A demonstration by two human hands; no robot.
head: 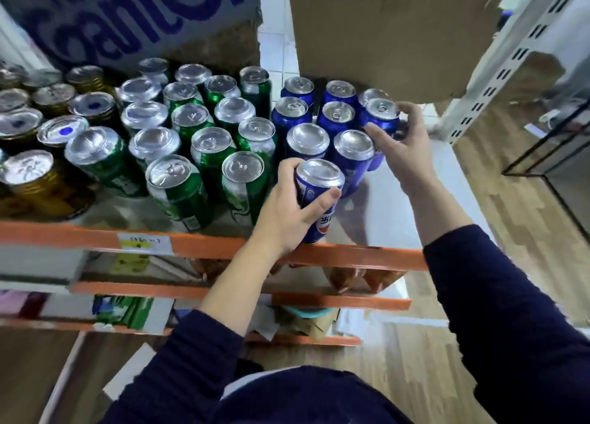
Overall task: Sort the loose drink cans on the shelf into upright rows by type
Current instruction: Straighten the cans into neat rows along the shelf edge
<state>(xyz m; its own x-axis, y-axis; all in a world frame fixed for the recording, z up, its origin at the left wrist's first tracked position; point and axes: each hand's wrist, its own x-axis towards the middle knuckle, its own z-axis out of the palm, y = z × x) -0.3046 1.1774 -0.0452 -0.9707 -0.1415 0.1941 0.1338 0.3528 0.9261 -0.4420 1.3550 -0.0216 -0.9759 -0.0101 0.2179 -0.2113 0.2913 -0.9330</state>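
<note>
Upright cans fill the shelf (386,213) in groups: gold cans (41,187) at the left, green cans (204,130) in the middle, blue cans (306,146) at the right. My left hand (287,213) grips a blue can (319,181) at the front of the blue group, near the shelf's orange front rail (204,245). My right hand (402,146) curls its fingers and thumb around another blue can (381,117) at the right end of the blue rows, under a cardboard box.
A brown cardboard box (389,31) hangs over the back right of the shelf, and a blue-printed carton (127,18) stands behind the green cans. A white slotted upright (498,56) rises at the right. Lower shelves hold packets. Wooden floor lies to the right.
</note>
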